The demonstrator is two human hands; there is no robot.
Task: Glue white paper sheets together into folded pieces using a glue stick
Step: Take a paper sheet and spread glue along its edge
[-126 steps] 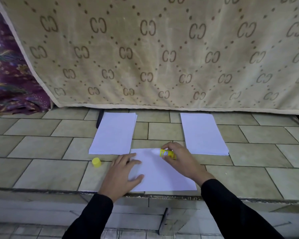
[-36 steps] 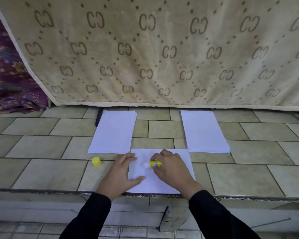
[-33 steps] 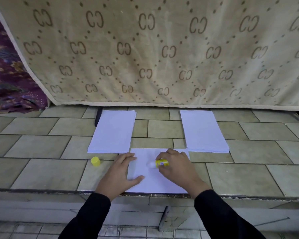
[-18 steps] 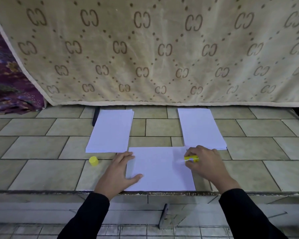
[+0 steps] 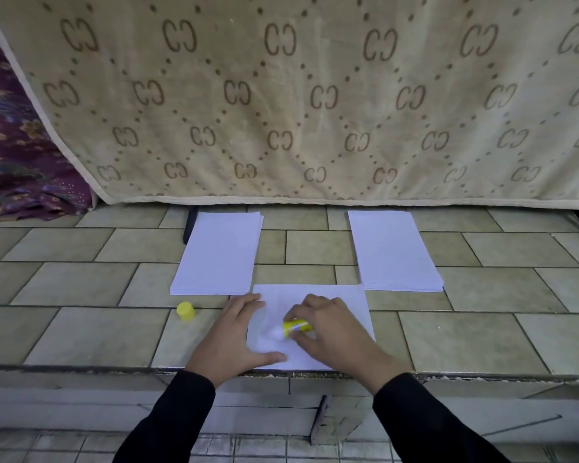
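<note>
A white paper sheet (image 5: 351, 297) lies at the near edge of the tiled ledge. My left hand (image 5: 231, 339) rests flat on its left edge, fingers straight, thumb spread onto the paper. My right hand (image 5: 331, 329) grips a yellow glue stick (image 5: 295, 326) lying almost level, its white tip pointing left and touching the sheet near my left hand. The stick's yellow cap (image 5: 185, 310) stands on the tiles left of the sheet. Two white paper stacks lie beyond: one at back left (image 5: 219, 253), one at back right (image 5: 395, 250).
A beige patterned blanket (image 5: 298, 95) hangs behind the stacks down to the ledge. Purple floral fabric (image 5: 17, 155) bunches at far left. A dark bar (image 5: 189, 225) pokes out by the left stack. The ledge drops off at its front edge (image 5: 81, 367) below my wrists.
My right hand has swept the glue stick from the sheet's right edge back left to its left-centre. My left hand stays pressed on the left edge.
</note>
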